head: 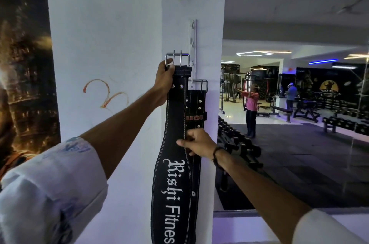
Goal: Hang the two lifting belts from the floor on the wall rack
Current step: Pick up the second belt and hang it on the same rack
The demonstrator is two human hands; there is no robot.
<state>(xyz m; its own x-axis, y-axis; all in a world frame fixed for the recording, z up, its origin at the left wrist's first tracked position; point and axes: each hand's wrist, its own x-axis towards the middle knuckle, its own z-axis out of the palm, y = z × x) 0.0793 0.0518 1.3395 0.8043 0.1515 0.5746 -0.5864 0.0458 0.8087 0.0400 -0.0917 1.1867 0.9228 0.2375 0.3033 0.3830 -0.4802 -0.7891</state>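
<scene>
Dark mural (22,68): glowing orange-and-black wall picture at far left, cut off by the frame edge, subject hard to make out.
White pillar (103,34): painted plaster, orange scribble (105,94) on the left face, chipped patch near the top.
Left hand (164,82): clenched round the top of the black leather lifting belt with white lettering (171,174), just under its steel two-prong buckle (177,59); white patterned sleeve rolled to the elbow.
Held belt: raised upright against the pillar corner, buckle level with the rack's lower hooks, lower end cut off at the bottom edge.
Writing on held belt: "Rishi Fitnes", rest out of frame.
White metal wall rack (193,44): vertical strip with hooks, lower part hidden behind the belts.
Second black stitched belt (196,108): hanging by its buckle from a low hook, half covered by the held belt; red tag reads "USI".
Right hand (196,142): fingers pinching the held belt's edge at mid-length, dark band on the wrist.
Dumbbell rack (239,144): dark row just right of the pillar.
Gym floor beyond: benches, machines, two distant people; yellow wall logo illegible.
</scene>
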